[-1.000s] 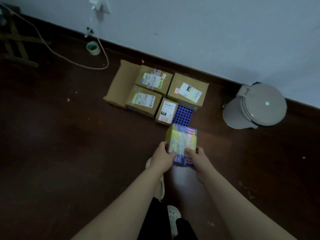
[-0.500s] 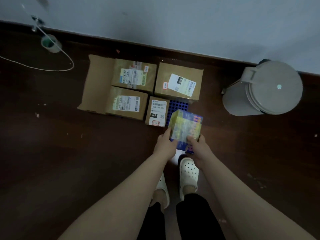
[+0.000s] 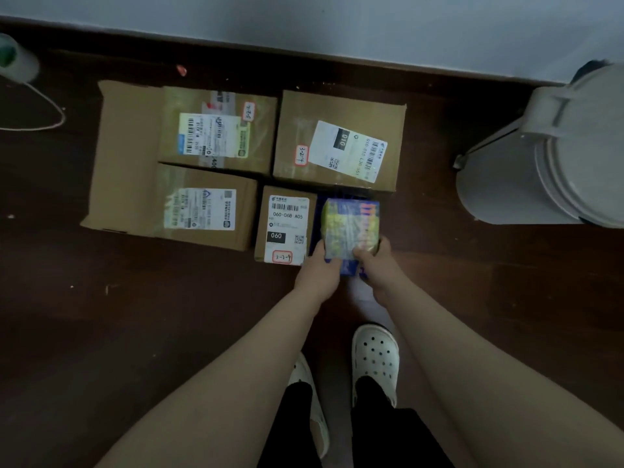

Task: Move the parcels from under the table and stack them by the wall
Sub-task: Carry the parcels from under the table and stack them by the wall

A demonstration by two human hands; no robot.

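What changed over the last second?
The left hand and right hand carried the colourful box forward toward the wall; it is now over the blue tray beside the small parcel. Both hands still grip it. The other parcels and the bin stayed put.

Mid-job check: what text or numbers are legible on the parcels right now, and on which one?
"060-06B A05": white label, small box.
"060": black block, same label.
"010": white label, big right box.
"3-2-4": handwritten sticker, same box.
Small box's handwritten sticker: unclear.
Upper left box, lower left box: labels too blurred.
Colourful box: print blurred.
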